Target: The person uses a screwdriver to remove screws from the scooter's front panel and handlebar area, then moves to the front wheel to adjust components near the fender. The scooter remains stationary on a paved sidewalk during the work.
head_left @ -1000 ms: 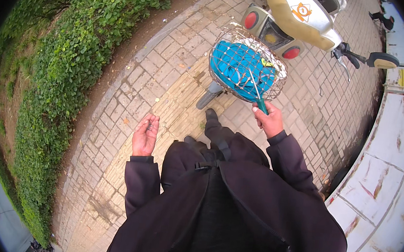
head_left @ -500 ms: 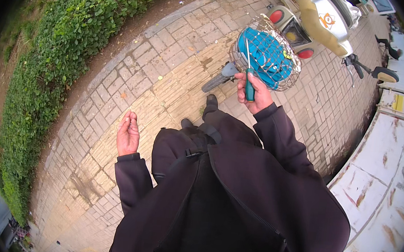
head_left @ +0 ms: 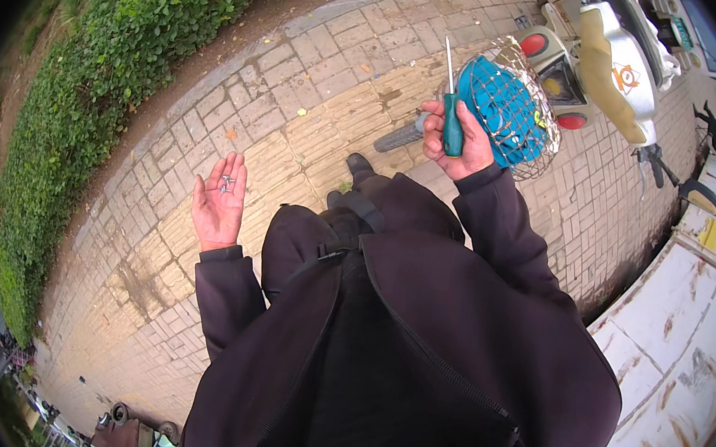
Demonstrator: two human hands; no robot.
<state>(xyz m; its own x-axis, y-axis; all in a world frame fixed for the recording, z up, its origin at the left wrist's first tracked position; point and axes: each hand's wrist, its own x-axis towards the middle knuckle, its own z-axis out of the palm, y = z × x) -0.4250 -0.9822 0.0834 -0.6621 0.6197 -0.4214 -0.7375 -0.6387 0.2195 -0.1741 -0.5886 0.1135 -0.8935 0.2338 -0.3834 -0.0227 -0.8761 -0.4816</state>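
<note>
Palm up, my left hand (head_left: 218,212) is stretched out flat over the pavement, left of my body. Several small silvery screws (head_left: 226,184) lie loose on its fingers, too small to make out in detail. My right hand (head_left: 470,152) is closed around the green handle of a screwdriver (head_left: 452,127), whose thin metal shaft points up and away from me. Just behind and right of that hand is a wire basket (head_left: 545,160) with a bright blue cloth or bag (head_left: 494,107) in it. A dark wheel (head_left: 396,138) shows below the basket, partly hidden by my hand.
A leafy green hedge (head_left: 85,102) runs along the left behind a curb. Brick paving (head_left: 310,98) surrounds my feet. A silver and tan scooter (head_left: 619,63) stands at the far right. Rusty white panels (head_left: 664,356) line the right side, and a person in dark clothes (head_left: 712,128) is beyond.
My left hand has uncurled from closed fingers to a flat palm, and the screws have come into sight. The screwdriver has shifted slightly in the view; my right hand keeps its hold.
</note>
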